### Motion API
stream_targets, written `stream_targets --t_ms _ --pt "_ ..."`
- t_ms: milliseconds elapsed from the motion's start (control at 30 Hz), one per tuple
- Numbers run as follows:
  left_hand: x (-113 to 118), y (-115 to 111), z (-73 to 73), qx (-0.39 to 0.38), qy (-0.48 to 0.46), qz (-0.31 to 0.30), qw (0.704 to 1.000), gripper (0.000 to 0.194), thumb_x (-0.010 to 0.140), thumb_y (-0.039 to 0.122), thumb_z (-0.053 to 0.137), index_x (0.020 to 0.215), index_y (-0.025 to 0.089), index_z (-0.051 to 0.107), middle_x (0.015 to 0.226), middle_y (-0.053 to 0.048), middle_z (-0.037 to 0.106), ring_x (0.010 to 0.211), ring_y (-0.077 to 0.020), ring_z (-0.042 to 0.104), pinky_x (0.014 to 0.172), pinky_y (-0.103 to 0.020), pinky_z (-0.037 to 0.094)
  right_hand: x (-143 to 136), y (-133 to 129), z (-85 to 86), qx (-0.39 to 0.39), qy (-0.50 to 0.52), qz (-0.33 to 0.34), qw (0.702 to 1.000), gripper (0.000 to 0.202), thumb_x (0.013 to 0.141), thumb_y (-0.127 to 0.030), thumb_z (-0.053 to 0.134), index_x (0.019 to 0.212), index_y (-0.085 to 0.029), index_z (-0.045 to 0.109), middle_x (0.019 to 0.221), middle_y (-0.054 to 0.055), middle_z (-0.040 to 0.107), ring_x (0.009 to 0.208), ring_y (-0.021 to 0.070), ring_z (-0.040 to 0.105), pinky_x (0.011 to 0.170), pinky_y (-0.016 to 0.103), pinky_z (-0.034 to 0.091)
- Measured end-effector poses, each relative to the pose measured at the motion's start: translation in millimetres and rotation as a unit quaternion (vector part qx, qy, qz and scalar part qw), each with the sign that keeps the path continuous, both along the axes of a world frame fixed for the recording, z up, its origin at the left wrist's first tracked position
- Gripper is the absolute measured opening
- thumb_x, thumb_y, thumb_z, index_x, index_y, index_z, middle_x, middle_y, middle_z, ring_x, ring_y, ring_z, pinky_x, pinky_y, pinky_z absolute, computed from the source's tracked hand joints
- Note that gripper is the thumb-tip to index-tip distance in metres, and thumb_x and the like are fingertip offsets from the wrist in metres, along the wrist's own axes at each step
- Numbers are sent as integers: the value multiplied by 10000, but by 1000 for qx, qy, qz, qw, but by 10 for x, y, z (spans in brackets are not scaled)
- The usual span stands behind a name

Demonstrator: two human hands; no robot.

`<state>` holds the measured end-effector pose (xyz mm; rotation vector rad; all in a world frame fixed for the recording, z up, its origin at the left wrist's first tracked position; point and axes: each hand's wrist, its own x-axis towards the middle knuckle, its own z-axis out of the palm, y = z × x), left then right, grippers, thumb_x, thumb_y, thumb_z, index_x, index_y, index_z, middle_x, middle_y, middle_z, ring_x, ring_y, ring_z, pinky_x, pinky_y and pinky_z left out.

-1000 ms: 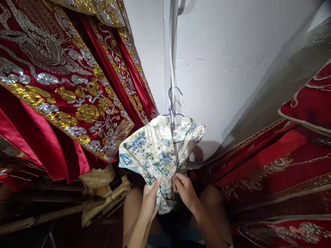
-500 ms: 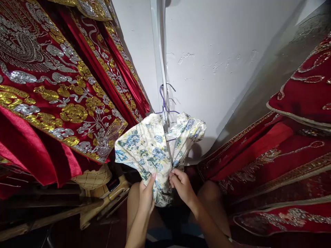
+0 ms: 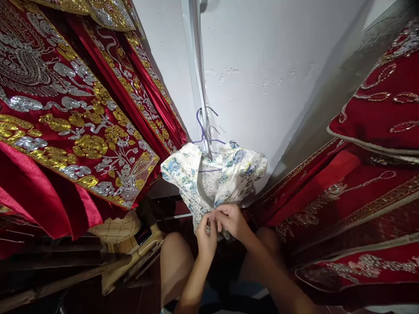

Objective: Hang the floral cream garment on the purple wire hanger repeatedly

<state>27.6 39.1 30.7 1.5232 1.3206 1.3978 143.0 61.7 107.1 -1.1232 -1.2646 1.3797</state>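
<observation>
1. Through the head camera I view a short-sleeved floral garment (image 3: pixel 237 174), white with blue flowers, at the centre, hung on a purple hanger (image 3: pixel 201 129) in front of a pale wall (image 3: pixel 262 91). Its neckline stands open in a deep V.
2. My left hand (image 3: pixel 207 235) has its fingers drawn close together, pinching the garment at the base of the V.
3. My right hand (image 3: pixel 231 220) is likewise narrowed on the same spot, its fingertips meeting those of the left; the detail between them is too small for me to tell.
4. The hanger's hook lies at a long white strip (image 3: pixel 193 52) running down the wall.
5. To the left I note a red cloth (image 3: pixel 90 146) with gold and silver sequin motifs, and below it a quilted cushion (image 3: pixel 118 226).
6. To the right I see red beaded fabric (image 3: pixel 369 117).
7. Both hands work above and between the knees (image 3: pixel 176 250).
</observation>
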Motion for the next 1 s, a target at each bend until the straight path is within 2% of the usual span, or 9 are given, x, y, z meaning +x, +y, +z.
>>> stream_targets --t_ms 100,200,267,433,533,733,833,933,1000 --pt "34 39 40 8 -25 -4 1000 178 962 321 535 905 189 639 829 -32 642 776 -168 593 738 -264 459 36 187 381 48 -27 -10 998 303 862 -345 618 608 -183 647 414 -34 545 370 104 437 445 245 351" --pt "29 139 163 47 -74 63 994 235 924 326 613 1122 201 601 893 -30 605 797 -154 561 775 -264 455 48 287 658 84 -52 9 995 253 860 -333 632 670 -177 693 437 -35 565 383 99 446 446 237 347" --pt "16 228 280 78 -85 95 989 353 887 327 662 1206 210 567 872 -12 568 761 -145 533 767 -262 452 23 281 679 86 -52 24 995 238 862 -320 626 694 -174 707 435 -36 564 387 96 451 448 234 344" --pt "-43 361 470 113 -3 49 992 115 935 278 551 958 195 627 844 -28 584 790 -170 559 756 -273 448 -27 199 458 49 -23 17 998 261 848 -312 619 632 -182 687 410 -28 546 374 104 444 435 246 331" --pt "-69 369 416 112 50 9 992 118 955 267 507 934 196 599 824 -29 587 737 -168 544 708 -268 430 45 310 539 48 -24 -7 999 283 841 -350 650 615 -184 688 423 -19 553 375 105 424 418 256 320" --pt "-95 343 154 91 116 -39 988 144 983 270 446 933 192 557 744 -15 534 644 -156 501 628 -258 404 159 871 1133 64 64 -93 992 261 790 -354 717 639 -143 687 442 -29 543 372 57 367 383 212 255" --pt "-128 325 115 87 139 -59 985 161 983 270 438 932 185 565 722 -13 533 612 -149 484 602 -259 401 122 993 1313 86 107 -105 985 229 814 -311 685 696 -116 705 448 -32 541 378 45 379 384 189 249" --pt "-190 382 294 78 156 -125 977 167 971 267 464 927 181 600 786 -44 610 671 -164 554 640 -275 446 95 957 1347 105 113 -101 983 225 824 -324 680 730 -121 706 447 -35 542 378 49 391 381 184 259" --pt "-242 495 580 100 150 -164 970 158 962 269 501 957 182 633 884 -68 663 778 -185 610 720 -301 484 95 889 1328 110 98 -84 986 244 819 -364 693 733 -137 694 441 -37 545 371 56 391 379 191 261"
